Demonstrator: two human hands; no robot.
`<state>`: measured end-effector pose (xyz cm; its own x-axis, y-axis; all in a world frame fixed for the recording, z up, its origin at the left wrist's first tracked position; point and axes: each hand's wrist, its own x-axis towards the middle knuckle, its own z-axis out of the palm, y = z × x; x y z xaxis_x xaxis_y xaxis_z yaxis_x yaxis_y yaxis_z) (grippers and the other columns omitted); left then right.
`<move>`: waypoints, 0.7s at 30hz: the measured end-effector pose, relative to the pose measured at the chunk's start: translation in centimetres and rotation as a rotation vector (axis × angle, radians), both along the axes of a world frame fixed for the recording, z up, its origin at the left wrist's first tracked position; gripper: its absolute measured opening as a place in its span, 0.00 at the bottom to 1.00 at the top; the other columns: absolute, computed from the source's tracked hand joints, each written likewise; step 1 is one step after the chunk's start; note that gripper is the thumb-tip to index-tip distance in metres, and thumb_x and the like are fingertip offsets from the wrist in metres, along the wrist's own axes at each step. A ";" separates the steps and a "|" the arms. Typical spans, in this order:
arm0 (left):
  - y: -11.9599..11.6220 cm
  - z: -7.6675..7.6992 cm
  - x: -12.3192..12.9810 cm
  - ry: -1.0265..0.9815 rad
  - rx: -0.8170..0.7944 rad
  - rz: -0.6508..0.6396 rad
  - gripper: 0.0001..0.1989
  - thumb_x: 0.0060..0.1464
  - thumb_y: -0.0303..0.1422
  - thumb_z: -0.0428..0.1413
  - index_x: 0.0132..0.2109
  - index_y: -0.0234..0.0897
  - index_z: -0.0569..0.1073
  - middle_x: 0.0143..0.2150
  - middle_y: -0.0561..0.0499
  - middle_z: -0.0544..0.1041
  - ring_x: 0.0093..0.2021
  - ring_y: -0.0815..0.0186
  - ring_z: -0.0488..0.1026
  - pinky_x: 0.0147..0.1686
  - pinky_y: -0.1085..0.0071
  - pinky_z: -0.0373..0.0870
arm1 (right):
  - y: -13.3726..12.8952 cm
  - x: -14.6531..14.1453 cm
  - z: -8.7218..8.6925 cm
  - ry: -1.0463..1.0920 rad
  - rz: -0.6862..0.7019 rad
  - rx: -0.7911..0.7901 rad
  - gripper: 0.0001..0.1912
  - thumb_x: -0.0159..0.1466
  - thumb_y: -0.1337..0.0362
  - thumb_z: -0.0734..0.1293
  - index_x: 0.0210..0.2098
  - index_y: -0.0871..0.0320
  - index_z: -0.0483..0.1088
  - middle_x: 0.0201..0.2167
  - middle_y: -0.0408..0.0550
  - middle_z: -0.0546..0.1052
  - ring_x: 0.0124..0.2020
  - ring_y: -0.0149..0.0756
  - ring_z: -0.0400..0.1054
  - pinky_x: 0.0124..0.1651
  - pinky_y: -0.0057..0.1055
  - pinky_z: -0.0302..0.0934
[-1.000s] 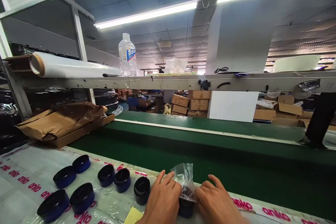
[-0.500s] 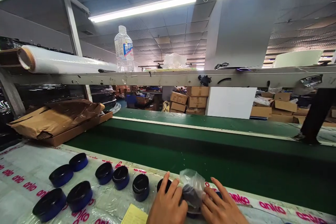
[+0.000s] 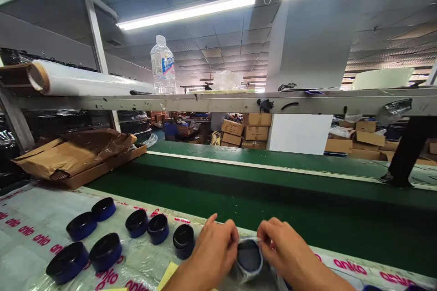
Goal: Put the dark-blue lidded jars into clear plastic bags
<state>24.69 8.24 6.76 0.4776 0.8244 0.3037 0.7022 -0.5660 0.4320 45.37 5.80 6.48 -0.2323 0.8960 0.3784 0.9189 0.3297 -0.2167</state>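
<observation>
Between my hands, near the bottom edge, a round dark piece (image 3: 249, 255) sits inside a clear plastic bag (image 3: 246, 276). My left hand (image 3: 215, 250) pinches the bag's rim on the left side. On the right side, my right hand (image 3: 283, 248) pinches the same rim. Several round black-and-blue pieces stand on the plastic-covered table (image 3: 30, 218) to the left, the nearest one (image 3: 183, 241) right beside my left hand. A yellow paper (image 3: 168, 276) lies partly under my left forearm.
A green belt (image 3: 205, 195) runs behind the table. Brown paper in a cardboard tray (image 3: 109, 168) lies at the left. Above, a shelf (image 3: 211, 102) holds a bottle (image 3: 163, 66) and a film roll (image 3: 88, 79).
Both hands have turned inward and now grip the bag's rim. The bag, which stood up over the dark piece, is now spread open around it. The view has shifted slightly.
</observation>
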 end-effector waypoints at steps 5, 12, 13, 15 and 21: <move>-0.3 2.2 1.0 -0.038 -0.082 0.125 0.17 0.45 0.20 0.49 0.39 0.42 0.74 0.26 0.57 0.77 0.31 0.62 0.74 0.30 0.72 0.59 | -0.3 0.3 3.3 0.025 -0.090 -0.090 0.14 0.57 0.78 0.61 0.29 0.53 0.72 0.29 0.44 0.76 0.30 0.40 0.70 0.32 0.32 0.56; -1.1 1.3 1.6 0.032 -0.101 0.103 0.18 0.53 0.20 0.46 0.45 0.39 0.74 0.26 0.54 0.77 0.34 0.60 0.75 0.36 0.68 0.63 | -2.2 1.2 3.8 0.011 -0.102 0.003 0.13 0.64 0.77 0.61 0.40 0.56 0.74 0.35 0.48 0.79 0.39 0.43 0.71 0.43 0.38 0.60; -1.0 1.2 1.5 0.049 -0.064 0.100 0.18 0.55 0.20 0.45 0.46 0.39 0.73 0.27 0.54 0.77 0.35 0.59 0.75 0.41 0.64 0.65 | -2.6 1.3 3.8 0.028 -0.105 0.017 0.12 0.66 0.75 0.61 0.41 0.56 0.74 0.37 0.48 0.79 0.41 0.43 0.70 0.44 0.38 0.60; -1.0 1.0 1.4 0.066 0.043 0.076 0.17 0.60 0.22 0.43 0.50 0.38 0.71 0.28 0.54 0.78 0.35 0.60 0.77 0.51 0.55 0.65 | -3.5 1.3 3.5 0.071 -0.043 0.040 0.11 0.68 0.73 0.60 0.42 0.55 0.72 0.40 0.46 0.78 0.42 0.40 0.70 0.45 0.36 0.59; -0.7 0.0 0.1 0.202 0.685 -0.185 0.15 0.55 0.31 0.55 0.50 0.45 0.72 0.60 0.46 0.74 0.62 0.50 0.69 0.61 0.46 0.59 | -4.0 -0.6 1.2 -0.229 0.159 0.169 0.11 0.64 0.67 0.70 0.46 0.57 0.71 0.42 0.50 0.79 0.40 0.45 0.67 0.44 0.41 0.60</move>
<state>24.80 7.55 6.73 0.6916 0.3821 0.6129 0.5973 -0.7797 -0.1879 44.80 1.82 7.65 -0.4609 0.7703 0.4407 0.8713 0.4870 0.0600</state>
